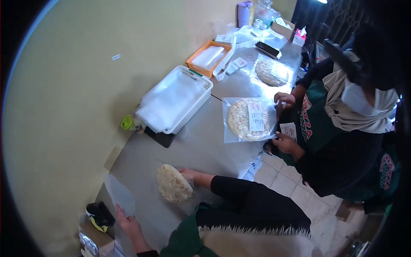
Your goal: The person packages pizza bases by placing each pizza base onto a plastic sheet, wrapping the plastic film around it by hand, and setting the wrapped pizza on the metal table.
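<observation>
1. A black-and-yellow object point(100, 216) sits at the lower left, on or against a cardboard box point(100, 242); its kind is unclear from here.
2. The person's left hand point(129, 225) reaches over the near left side of the metal table point(205, 141). Its fingers meet the lower edge of a translucent plastic sheet point(122, 195); whether they are pinched on it I cannot tell.
3. A lime-green container point(127, 123) stands by the wall, just beside a white basket point(195, 107) filled with a stack of clear plastic point(171, 98). A flat black object point(159, 138) lies partly under the basket.
4. A round, pale-topped pizza point(173, 183), tilted, occupies the near part of the table area, right of the plastic sheet and well apart from the left hand.
5. The person's right hand point(188, 175) is clamped on the pizza's right edge.
6. An orange tray point(200, 70) beyond the basket contains further clear plastic.
7. A bagged pizza point(238, 120) bearing a white label point(256, 116) is at the table's right edge, a co-worker's hand point(289, 144) at its lower corner.
8. Beyond it lie a second bagged pizza point(266, 73) and a dark phone point(268, 50).
9. The co-worker, in a green apron point(319, 118), stands at far right.
</observation>
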A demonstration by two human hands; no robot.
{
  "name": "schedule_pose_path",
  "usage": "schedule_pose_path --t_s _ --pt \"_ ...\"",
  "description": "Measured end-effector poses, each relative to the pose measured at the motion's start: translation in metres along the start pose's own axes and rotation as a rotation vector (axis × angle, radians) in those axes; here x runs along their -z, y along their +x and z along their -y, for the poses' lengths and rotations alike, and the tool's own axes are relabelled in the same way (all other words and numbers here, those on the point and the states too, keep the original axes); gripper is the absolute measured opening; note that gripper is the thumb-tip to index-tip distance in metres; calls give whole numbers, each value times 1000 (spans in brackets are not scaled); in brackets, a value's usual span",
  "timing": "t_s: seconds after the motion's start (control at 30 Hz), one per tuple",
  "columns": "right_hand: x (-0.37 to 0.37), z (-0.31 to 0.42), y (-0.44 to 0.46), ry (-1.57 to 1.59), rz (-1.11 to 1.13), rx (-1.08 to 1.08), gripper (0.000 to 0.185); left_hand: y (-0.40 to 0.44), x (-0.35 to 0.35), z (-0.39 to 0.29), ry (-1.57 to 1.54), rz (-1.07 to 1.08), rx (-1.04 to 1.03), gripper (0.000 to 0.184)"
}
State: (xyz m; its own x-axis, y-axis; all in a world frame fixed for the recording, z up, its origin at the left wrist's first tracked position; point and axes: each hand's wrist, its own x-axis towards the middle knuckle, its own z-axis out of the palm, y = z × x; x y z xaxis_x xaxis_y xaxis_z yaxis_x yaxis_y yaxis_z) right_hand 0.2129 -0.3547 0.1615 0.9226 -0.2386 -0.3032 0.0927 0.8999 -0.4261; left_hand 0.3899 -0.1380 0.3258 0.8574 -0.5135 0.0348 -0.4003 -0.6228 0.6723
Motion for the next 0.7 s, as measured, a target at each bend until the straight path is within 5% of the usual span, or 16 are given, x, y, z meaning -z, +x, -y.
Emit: schedule_pose_path --t_s 0.17,0.7 --pt "1 4 8 -198 -161 -152 35 43 -48 5 333 127 -401 61" --pt "16 54 -29 -4 -142 -36 38 58 -82 -34 559 282 -355 57"
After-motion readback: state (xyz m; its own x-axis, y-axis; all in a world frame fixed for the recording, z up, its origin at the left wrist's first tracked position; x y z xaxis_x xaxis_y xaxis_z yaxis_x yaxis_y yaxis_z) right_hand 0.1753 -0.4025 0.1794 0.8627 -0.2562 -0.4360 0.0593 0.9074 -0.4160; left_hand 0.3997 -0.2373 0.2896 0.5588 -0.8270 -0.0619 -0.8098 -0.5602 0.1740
